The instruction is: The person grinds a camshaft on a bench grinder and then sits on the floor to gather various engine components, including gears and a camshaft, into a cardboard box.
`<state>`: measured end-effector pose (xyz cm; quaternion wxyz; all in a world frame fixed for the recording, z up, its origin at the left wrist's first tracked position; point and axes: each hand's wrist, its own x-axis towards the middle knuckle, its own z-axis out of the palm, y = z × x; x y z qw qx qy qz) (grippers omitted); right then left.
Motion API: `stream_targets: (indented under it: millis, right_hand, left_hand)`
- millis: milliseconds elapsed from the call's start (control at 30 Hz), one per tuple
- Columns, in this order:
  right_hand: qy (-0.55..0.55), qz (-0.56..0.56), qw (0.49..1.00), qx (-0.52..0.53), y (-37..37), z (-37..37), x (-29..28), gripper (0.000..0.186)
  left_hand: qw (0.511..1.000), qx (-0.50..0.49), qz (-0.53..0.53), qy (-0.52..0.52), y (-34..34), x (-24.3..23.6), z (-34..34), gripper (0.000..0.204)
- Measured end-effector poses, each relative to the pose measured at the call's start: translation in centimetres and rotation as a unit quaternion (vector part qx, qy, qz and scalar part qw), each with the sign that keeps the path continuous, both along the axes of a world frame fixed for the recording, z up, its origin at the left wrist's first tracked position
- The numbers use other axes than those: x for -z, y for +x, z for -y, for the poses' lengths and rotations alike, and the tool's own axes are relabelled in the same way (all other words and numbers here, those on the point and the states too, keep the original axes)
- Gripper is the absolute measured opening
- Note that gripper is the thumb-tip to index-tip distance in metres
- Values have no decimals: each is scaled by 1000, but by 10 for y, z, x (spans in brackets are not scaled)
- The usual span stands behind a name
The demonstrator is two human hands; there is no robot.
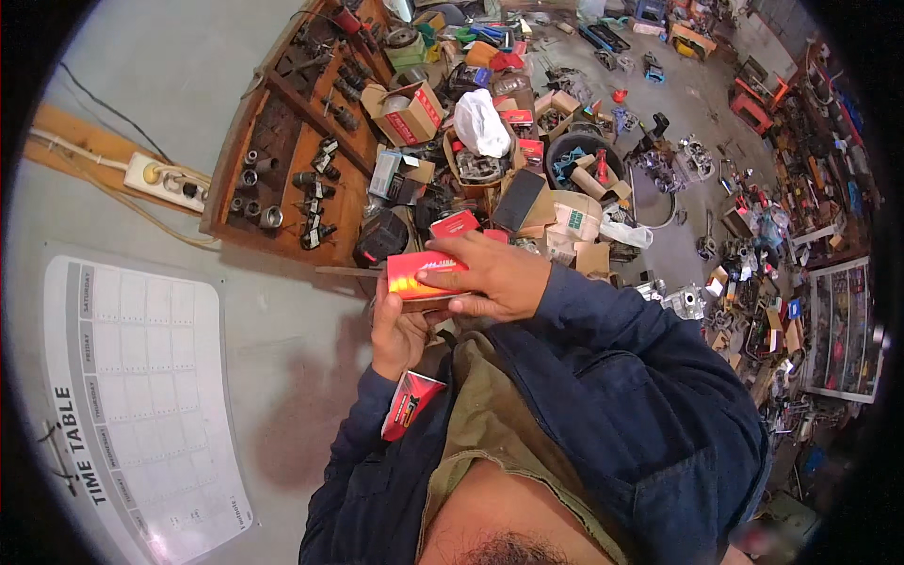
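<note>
A small red box (403, 270) with a shiny top is between my two hands, in front of my chest. My left hand (395, 331) supports it from below, thumb up along its near left side. My right hand (499, 275) lies over the top, with the fingers across the box and the thumb along its near edge. Part of the box is hidden under those fingers. Against my left forearm, a red packet (411, 405) sticks out beside the dark jacket. Just beyond my right hand lies another red box (455, 224).
A wooden shelf (282, 221) with sockets and metal parts stands at the left. Beyond my hands are cartons (403, 111), a white plastic bag (481, 123) and a black bucket (617, 155). Engine parts (692, 301) litter the floor at right. A power strip (168, 183) is on the wall.
</note>
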<state>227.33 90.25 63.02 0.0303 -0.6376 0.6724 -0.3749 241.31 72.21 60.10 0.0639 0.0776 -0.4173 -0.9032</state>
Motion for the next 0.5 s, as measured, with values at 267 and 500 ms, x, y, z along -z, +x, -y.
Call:
stream_targets:
  millis: [267, 500]
  right_hand:
    - [80, 69, 993, 58, -27, -12, 17, 90]
    - [96, 235, 956, 146, -113, -42, 56, 87]
  left_hand:
    - [992, 20, 78, -94, -38, -5, -11, 50]
    - [990, 4, 117, -81, -68, 1, -18, 64]
